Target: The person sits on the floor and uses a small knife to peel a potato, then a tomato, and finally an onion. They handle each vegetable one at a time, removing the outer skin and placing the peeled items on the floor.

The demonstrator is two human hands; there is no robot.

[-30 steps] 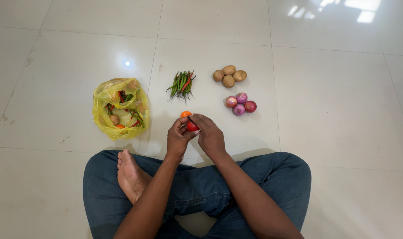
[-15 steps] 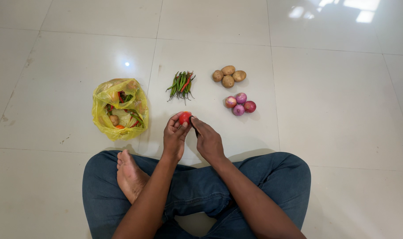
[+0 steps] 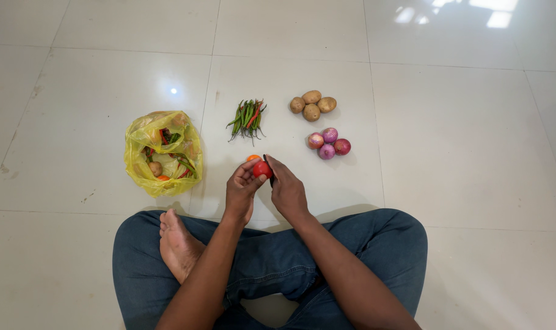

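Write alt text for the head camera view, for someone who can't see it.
A person sitting cross-legged on a white tiled floor holds a red tomato in the left hand, with the right hand against it. Ahead lie an orange tomato, chillies, potatoes, onions and a yellow bag of vegetables.

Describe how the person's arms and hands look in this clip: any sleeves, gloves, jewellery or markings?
Both forearms are bare up to the frame edge, with no sleeves in view. The left hand and right hand wear no gloves, and no rings, watch or bracelets show at the fingers or wrists. No markings are visible. Below the arms, the person wears dark blue denim trousers and is barefoot.
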